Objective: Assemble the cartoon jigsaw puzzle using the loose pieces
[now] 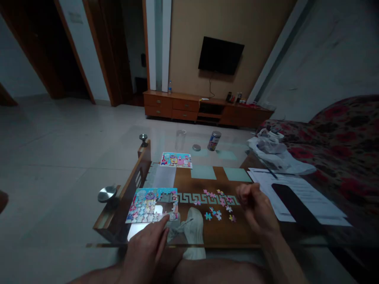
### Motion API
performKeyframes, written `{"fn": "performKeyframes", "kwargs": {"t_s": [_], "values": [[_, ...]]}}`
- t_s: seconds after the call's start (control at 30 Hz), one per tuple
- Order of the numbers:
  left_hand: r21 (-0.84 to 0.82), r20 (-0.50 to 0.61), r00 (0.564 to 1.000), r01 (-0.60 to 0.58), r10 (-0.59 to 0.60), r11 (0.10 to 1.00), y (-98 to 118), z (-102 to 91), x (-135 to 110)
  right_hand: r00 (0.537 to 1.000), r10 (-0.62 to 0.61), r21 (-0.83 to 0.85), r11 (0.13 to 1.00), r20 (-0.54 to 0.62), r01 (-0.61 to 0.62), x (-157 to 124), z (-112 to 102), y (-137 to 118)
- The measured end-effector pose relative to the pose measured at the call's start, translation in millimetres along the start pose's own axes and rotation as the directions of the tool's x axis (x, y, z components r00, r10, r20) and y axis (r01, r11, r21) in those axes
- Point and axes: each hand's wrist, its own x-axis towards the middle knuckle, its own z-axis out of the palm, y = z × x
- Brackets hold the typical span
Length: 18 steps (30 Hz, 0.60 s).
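Left hand (146, 248) is down on the near edge of the part-built jigsaw puzzle (151, 206), its fingers (164, 221) stretched out, touching, not gripping; right hand (257, 207) hovers just beside the loose pieces (218, 205), fingers (244, 192) curled nearly closed, can't tell if anything's pinched; all on the glass-topped bench (189, 185), picture card (176, 160) beyond!

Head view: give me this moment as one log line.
left hand: at puzzle edge | right hand: curled, beside loose pieces
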Motion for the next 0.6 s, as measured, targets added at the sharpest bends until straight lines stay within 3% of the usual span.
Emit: {"fn": "performKeyframes", "kwargs": {"t_s": [0.07, 0.1, 0.17, 0.27, 0.4, 0.6], "values": [[0.037, 0.024, 1.0, 0.004, -0.005, 0.999, 1, 2.0, 1, 0.979, 0.094, -0.138, 0.983, -0.183, -0.12, 9, -22, 17], [0.056, 0.03, 1.0, 0.001, -0.002, 0.998, 0, 3.0, 2, 0.968, 0.132, -0.234, 0.955, -0.214, -0.182, 13, -35, 25], [0.089, 0.037, 0.999, -0.008, 0.005, 0.996, -2, 5.2, 2, 0.977, 0.135, -0.489, 0.849, -0.164, -0.199, 18, -56, 39], [0.118, 0.05, 0.999, -0.017, 0.011, 0.993, -7, 9.1, -1, 0.982, 0.185, -0.785, 0.612, 0.028, -0.093, 20, -72, 53], [0.144, 0.093, 0.996, 0.0, -0.013, 0.99, -10, 10.0, -4, 0.946, 0.319, -0.927, 0.368, 0.049, -0.076, 14, -70, 59], [0.177, 0.225, 0.97, 0.057, -0.097, 0.983, -4, 4.0, 0, 0.923, 0.385, -0.991, 0.13, 0.026, -0.027, 4, -49, 53]]}}
